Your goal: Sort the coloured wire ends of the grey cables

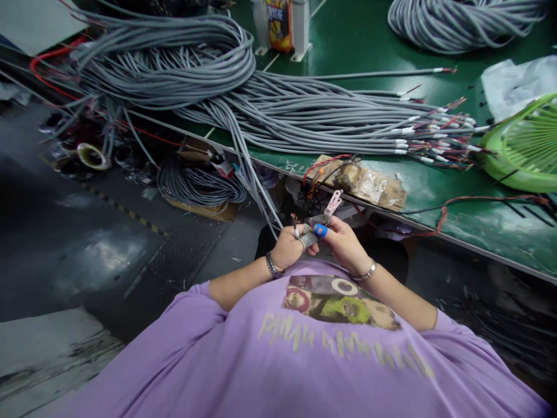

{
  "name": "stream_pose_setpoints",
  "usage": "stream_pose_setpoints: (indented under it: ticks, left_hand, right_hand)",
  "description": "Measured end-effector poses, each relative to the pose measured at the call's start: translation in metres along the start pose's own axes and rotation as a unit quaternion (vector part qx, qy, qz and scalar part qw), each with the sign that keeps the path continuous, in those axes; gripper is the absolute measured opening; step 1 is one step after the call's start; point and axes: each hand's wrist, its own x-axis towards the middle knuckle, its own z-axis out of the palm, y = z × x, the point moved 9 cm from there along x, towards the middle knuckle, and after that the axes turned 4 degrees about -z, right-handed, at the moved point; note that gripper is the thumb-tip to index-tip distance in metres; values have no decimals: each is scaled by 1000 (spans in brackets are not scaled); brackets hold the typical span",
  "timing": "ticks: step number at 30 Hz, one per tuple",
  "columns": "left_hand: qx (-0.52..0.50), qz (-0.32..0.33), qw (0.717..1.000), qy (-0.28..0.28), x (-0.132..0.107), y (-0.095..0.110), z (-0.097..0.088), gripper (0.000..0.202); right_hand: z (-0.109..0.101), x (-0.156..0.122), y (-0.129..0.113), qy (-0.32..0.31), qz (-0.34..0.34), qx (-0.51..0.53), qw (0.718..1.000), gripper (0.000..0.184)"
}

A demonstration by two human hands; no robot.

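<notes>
My left hand point(287, 247) is closed around the end of a grey cable point(270, 206), in front of my body and just off the table's near edge. A stripped end with thin coloured wires point(295, 223) and a white band sticks up from its fingers. My right hand point(346, 247) meets it, fingers closed, with a blue cover point(320, 230) on the thumb. A small pink slotted tool point(334, 203) juts up out of the right hand; its kind is unclear. Grey wrapping covers some fingers. What lies between the fingertips is mostly hidden.
Many grey cables point(313, 110) lie on the green table point(348, 35), their stripped ends to the right. A green fan point(526, 145) stands at the right. A taped cardboard piece point(374, 188) lies at the near edge. Another cable coil point(200, 186) rests below the table.
</notes>
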Motion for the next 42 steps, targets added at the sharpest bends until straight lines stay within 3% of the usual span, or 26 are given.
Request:
stream_pose_setpoints:
  ticks: [4,11,17,28,33,38,42]
  left_hand:
    - [12,-24,1000,-8,-1,1,2,41]
    - [11,-13,1000,-3,-3,6,2,45]
    - [-7,-13,1000,-3,-1,2,0,41]
    - [-17,6,998,57,1,-7,-12,35]
    - [-35,12,995,92,2,-5,-15,35]
    - [-54,7,990,129,2,-3,-20,34]
    - [-41,-6,992,116,2,-6,-19,36]
  right_hand:
    - [11,-1,-1,-39,-1,13,999,27]
    - [-14,1,12,75,17,13,997,29]
    - [-1,-1,9,0,32,39,999,29]
    - [-20,-2,3,86,0,-14,996,29]
    - [-22,-3,6,96,7,-1,995,29]
    - [-19,-4,5,64,8,-19,998,25]
    - [-20,-2,0,78,7,-23,997,28]
